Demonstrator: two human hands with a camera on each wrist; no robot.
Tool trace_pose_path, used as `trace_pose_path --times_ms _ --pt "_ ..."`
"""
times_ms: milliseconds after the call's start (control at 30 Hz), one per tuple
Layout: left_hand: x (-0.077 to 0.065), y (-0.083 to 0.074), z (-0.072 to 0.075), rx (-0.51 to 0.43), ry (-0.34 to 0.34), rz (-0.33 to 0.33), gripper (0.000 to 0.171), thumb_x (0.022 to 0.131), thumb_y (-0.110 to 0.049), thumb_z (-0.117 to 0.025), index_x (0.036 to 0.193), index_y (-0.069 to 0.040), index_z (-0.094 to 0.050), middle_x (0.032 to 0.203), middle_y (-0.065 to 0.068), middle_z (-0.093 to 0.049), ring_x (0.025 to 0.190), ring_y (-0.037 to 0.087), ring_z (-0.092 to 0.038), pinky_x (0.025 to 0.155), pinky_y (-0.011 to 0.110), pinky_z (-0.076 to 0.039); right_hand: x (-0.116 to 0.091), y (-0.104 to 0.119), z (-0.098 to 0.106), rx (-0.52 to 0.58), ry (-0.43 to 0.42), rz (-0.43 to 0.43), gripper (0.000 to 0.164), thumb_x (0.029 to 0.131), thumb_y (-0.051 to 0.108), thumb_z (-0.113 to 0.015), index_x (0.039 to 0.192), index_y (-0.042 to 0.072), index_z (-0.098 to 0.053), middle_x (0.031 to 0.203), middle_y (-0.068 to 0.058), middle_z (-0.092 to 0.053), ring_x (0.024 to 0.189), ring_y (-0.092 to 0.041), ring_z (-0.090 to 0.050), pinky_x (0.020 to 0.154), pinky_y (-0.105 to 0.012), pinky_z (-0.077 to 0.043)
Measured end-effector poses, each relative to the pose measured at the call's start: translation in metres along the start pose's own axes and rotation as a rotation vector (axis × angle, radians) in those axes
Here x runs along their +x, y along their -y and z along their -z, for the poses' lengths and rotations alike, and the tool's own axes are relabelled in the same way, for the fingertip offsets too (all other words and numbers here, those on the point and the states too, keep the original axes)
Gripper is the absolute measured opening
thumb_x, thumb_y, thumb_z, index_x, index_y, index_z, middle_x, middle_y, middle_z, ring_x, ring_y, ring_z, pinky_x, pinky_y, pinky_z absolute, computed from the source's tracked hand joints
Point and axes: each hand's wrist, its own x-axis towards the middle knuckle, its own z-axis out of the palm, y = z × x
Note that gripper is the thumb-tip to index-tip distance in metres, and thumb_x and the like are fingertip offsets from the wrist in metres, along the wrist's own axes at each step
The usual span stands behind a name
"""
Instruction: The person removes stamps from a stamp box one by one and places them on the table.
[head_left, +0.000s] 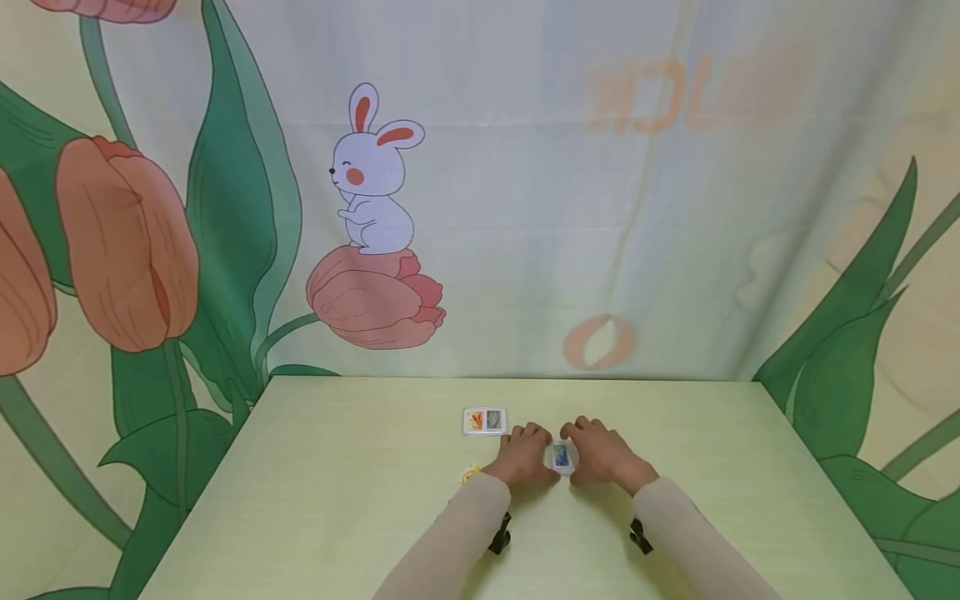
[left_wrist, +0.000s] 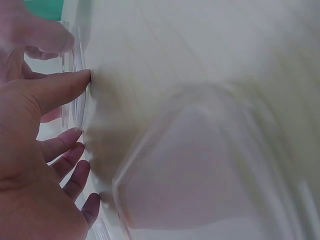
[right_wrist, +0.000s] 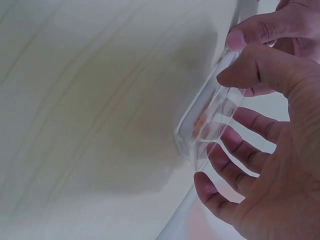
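Between the two hands is a clear plastic case [head_left: 561,457] with a small dark blue-and-green picture inside. My left hand [head_left: 527,457] holds its left edge with thumb and fingers. On the other side my right hand [head_left: 600,450] grips it with bent fingers. In the right wrist view, the clear case [right_wrist: 202,112] stands tilted near the tabletop, a transparent layer along it under the right hand's [right_wrist: 280,135] thumb and fingers. The left hand [left_wrist: 35,135] reaches the thin case edge with its thumb in the left wrist view.
A flat clear case [head_left: 484,421] with two small pictures lies beyond the left hand. Partly hidden by the left forearm is a yellow-printed piece [head_left: 470,472]. A blurred transparent case [left_wrist: 185,175] fills the left wrist foreground. Behind the pale table [head_left: 337,500] hangs a printed curtain [head_left: 510,208].
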Motion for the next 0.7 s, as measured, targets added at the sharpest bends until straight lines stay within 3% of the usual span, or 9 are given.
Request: trace_pose_path --times_ms 700 --pt "0.0 0.003 0.0 -0.013 0.015 -0.001 0.058 0.08 -0.036 -0.08 0.127 -0.012 -0.057 0.134 0.004 -0.051 0.125 0.027 -0.043 0.105 0.045 -0.035 -0.021 -0.009 0.016 -0.015 -0.069 0.01 0.067 0.064 0.021 -0.084 0.125 0.014 -0.056 0.116 -0.006 -0.055 0.104 -0.026 -0.051 0.077 -0.048 -0.049"
